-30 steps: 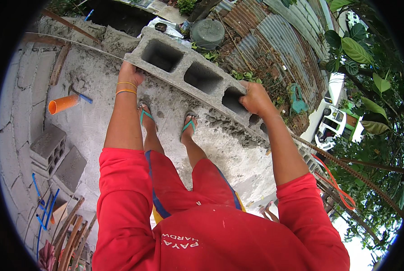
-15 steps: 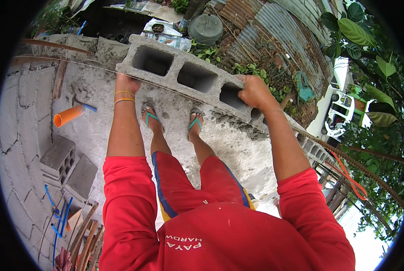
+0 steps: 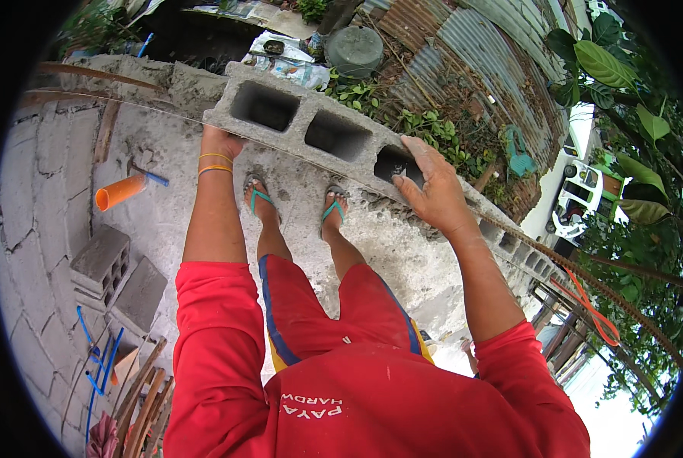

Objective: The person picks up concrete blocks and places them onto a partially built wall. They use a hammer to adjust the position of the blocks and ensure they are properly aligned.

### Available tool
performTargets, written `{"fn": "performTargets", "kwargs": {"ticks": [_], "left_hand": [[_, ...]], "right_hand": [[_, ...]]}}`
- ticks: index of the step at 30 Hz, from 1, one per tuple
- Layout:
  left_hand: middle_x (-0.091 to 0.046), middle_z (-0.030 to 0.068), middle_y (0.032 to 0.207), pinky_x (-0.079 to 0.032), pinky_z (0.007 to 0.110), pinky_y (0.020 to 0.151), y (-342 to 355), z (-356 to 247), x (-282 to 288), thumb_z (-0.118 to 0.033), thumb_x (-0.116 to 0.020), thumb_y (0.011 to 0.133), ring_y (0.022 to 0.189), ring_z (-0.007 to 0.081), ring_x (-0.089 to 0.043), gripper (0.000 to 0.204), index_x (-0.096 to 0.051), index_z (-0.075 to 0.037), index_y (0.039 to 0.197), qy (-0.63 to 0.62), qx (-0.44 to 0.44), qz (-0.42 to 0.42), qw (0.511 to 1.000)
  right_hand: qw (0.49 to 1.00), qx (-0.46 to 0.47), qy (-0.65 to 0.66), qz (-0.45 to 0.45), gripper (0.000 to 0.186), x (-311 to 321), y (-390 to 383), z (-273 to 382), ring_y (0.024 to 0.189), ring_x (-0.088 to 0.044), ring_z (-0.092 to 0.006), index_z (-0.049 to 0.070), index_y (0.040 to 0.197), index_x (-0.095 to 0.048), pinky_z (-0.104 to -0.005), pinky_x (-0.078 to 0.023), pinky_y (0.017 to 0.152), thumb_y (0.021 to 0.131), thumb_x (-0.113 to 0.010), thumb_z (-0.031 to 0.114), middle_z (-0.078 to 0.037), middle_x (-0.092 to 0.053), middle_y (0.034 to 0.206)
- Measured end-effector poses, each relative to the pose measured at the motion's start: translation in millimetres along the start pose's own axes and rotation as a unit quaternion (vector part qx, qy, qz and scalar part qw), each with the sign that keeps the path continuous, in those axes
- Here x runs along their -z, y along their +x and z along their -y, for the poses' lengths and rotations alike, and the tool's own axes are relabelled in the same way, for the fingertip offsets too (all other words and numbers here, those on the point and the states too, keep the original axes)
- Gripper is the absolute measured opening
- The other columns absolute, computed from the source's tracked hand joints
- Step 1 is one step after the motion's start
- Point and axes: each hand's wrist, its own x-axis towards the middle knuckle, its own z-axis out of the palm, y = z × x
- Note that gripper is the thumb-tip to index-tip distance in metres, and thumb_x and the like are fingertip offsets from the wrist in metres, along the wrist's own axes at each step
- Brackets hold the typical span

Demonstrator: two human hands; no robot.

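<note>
A grey concrete hollow block (image 3: 302, 137) lies in line with a low block wall, its open cells facing up. My left hand (image 3: 221, 145) is closed around its left end, the fingers mostly hidden beneath or behind it. At the other end my right hand (image 3: 433, 187) spans the block, fingers stretched along the far side and thumb at the near edge of the last cell. A thin string (image 3: 151, 112) runs along the block's near upper edge.
More wall blocks (image 3: 509, 243) continue to the right beside a rusty steel bar (image 3: 616, 280). At left are an orange pipe (image 3: 120, 191), a hammer (image 3: 148, 174), loose blocks (image 3: 101, 259) and wood strips (image 3: 147, 404). Corrugated metal sheets (image 3: 471, 61) lie beyond the wall.
My right hand has loosened and flattened, its thumb coming away from inside the last cell. My left hand keeps its hold. The block looks nearly unmoved.
</note>
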Motion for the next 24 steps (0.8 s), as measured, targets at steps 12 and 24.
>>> {"fn": "performTargets", "kwargs": {"ticks": [12, 24], "left_hand": [[-0.076, 0.0058, 0.108, -0.054, 0.037, 0.092, 22.5, 6.6, 20.3, -0.021, -0.064, 0.095, 0.098, 0.0217, -0.069, 0.019, -0.074, -0.01, 0.107, -0.014, -0.024, -0.035, 0.999], [-0.073, 0.0045, 0.103, -0.046, 0.039, 0.098, 13.0, 2.6, 13.9, -0.026, -0.064, 0.092, 0.101, 0.0207, -0.064, 0.02, -0.071, -0.01, 0.101, -0.017, 0.006, -0.11, 0.994]], "right_hand": [[0.984, -0.001, 0.072, -0.161, 0.05, -19.1, 19.3, 12.4, 0.131, -0.059, -0.0394, 0.007, 0.142, -0.061, -0.0446, -0.044, 0.113, 0.097, -0.073, 0.024, -0.022, -0.061, 0.141], [0.967, 0.043, 0.183, -0.169, 0.032, -29.7, 65.1, 47.0, 0.114, -0.068, -0.0336, 0.001, 0.125, -0.07, -0.04, -0.049, 0.105, 0.1, -0.071, 0.02, -0.018, -0.071, 0.123]]}}
